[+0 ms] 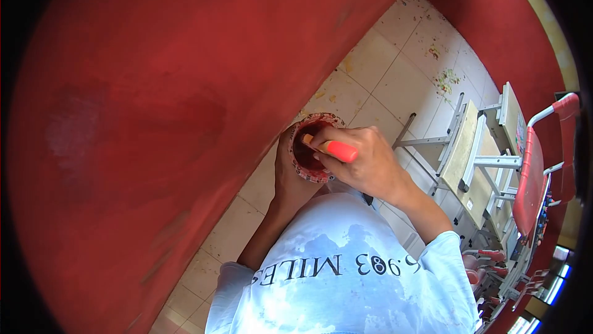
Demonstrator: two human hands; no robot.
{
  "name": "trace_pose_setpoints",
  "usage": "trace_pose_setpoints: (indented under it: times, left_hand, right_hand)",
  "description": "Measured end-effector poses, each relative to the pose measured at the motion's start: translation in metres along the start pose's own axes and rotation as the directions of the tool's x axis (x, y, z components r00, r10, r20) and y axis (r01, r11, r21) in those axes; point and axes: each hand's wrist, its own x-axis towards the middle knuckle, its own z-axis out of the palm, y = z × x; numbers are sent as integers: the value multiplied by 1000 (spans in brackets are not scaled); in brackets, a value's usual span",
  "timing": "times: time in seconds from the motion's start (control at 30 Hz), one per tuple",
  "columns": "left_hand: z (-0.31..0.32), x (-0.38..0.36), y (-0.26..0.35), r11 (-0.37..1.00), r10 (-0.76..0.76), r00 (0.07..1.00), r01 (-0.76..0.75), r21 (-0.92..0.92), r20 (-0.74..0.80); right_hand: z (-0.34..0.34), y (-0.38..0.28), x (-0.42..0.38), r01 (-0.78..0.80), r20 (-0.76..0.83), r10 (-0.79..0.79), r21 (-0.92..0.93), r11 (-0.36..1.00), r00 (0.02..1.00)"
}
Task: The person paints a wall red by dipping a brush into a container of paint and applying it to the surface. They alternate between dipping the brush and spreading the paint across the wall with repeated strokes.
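My left hand (286,173) is wrapped around the outside of a paint cup (320,177) with a patterned, red-smeared rim. Dark red paint (304,156) shows inside it. In my right hand (372,160) is a paintbrush (341,151) with an orange-red and yellow handle, gripped over the cup's mouth. The brush's lower end points down into the cup, and its bristles are hidden from view. Both hands are close together in front of my shirt, beside a red wall (154,111).
The red wall fills the left side, with a paler patch (73,127) on it. Tiled floor (370,68) runs along its foot, carrying scattered flakes and debris (446,80). Desks (466,167) and a red chair (532,179) stand to the right.
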Motion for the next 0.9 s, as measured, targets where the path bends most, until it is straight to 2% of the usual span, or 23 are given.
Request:
trace_pose_setpoints:
  times: [0.17,0.27,0.37,0.47,0.5,0.6,0.67,0.73,0.77,0.87,0.9]
  left_hand:
    - [-1,-6,6,998,29,998,-26,57,-62]
    - [0,-9,9,997,70,984,-64,45,-161]
    - [1,-7,6,999,-11,988,17,35,-151]
    - [-1,-5,-8,996,47,993,-39,76,-110]
    - [-3,-3,-8,995,52,994,-43,87,-95]
    - [-7,-1,2,991,20,998,-11,135,-63]
    - [-11,3,3,980,35,998,-23,195,-59]
    - [-13,10,9,988,14,997,-2,152,-81]
    - [-13,13,12,992,-2,996,14,129,-92]
    - [-19,25,36,996,27,990,-15,92,-141]
    - [-19,29,38,995,73,979,-59,77,-191]
  right_hand:
    - [4,-3,0,3,57,0,-64,998,998]
    - [-4,-7,1,12,-167,60,400,917,984]
    - [-13,12,-3,-175,-188,316,530,830,930]
    - [-11,30,-5,-341,-11,590,807,482,807]
    - [-3,47,-12,-347,49,628,865,362,776]
    - [19,64,-25,-251,144,714,967,46,685]
    - [27,65,-27,-220,200,709,973,-64,677]
    - [29,61,-25,-176,249,693,968,-177,677]
    - [30,63,-25,-147,256,667,965,-216,699]
    - [18,51,-10,-39,157,634,980,-197,757]
    - [11,43,-2,19,77,625,989,-146,777]
